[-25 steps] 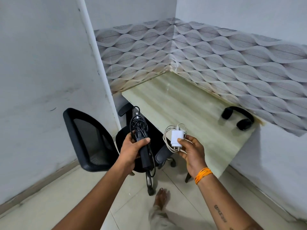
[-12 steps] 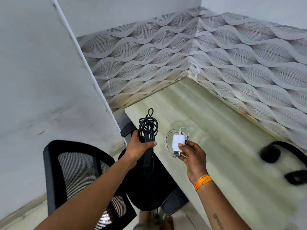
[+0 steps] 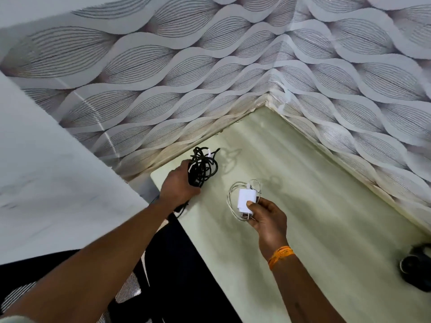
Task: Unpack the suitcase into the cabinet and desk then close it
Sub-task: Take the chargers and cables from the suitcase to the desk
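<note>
My left hand grips a bundle of black cable over the near-left corner of the pale wooden desk; a black piece hangs below the hand past the desk edge. My right hand pinches a white charger with its coiled white cable, held above the desk's front part. No suitcase or cabinet is in view.
Black headphones lie on the desk at the right edge. A black mesh chair stands under my left arm beside the desk. Patterned walls close the desk on two sides; a white partition stands at the left.
I have moved closer to the desk. Both hands have reached forward over the desktop, with the black cable bundle now above the desk's left corner. The grips are unchanged.
</note>
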